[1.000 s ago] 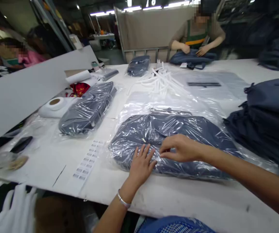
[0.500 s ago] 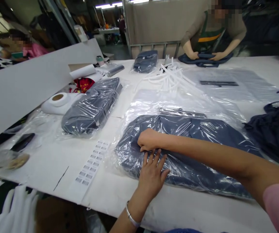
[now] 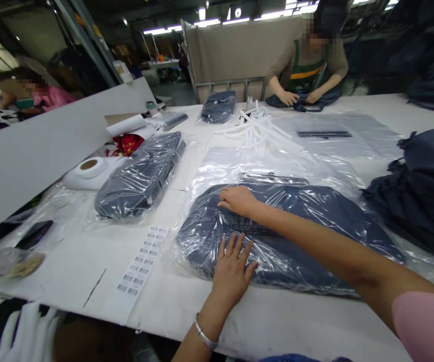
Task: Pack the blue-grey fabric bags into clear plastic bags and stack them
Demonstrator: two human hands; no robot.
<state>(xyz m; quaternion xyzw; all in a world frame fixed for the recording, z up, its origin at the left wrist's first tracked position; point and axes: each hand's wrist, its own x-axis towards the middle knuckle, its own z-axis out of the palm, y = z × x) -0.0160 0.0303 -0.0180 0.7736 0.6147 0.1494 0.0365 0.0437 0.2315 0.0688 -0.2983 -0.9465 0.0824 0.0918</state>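
A dark blue fabric bag (image 3: 299, 256) lies flat inside a clear plastic bag (image 3: 196, 229) on the table in front of me. My left hand (image 3: 233, 266), with a silver bangle at the wrist, rests palm down on its near edge, fingers spread. Further up, my right hand (image 3: 239, 200) reaches across from the right with curled fingers, pinching the clear film near the far left part of the blue bag. Whether it also grips the fabric beneath is hidden. Beyond it lies a flat, empty plastic bag (image 3: 220, 161).
Another wrapped blue bag (image 3: 139, 176) lies to the left, near a white roll (image 3: 88, 168). A barcode label sheet (image 3: 141, 264) lies nearer. White strips (image 3: 256, 128) heap behind; blue bags (image 3: 424, 186) pile at right. Across the table, a person (image 3: 307, 70) handles blue fabric.
My right hand has moved slightly away from my left hand, toward the far edge of the wrapped bag. My left hand stays flat on it. The view has tilted up a little.
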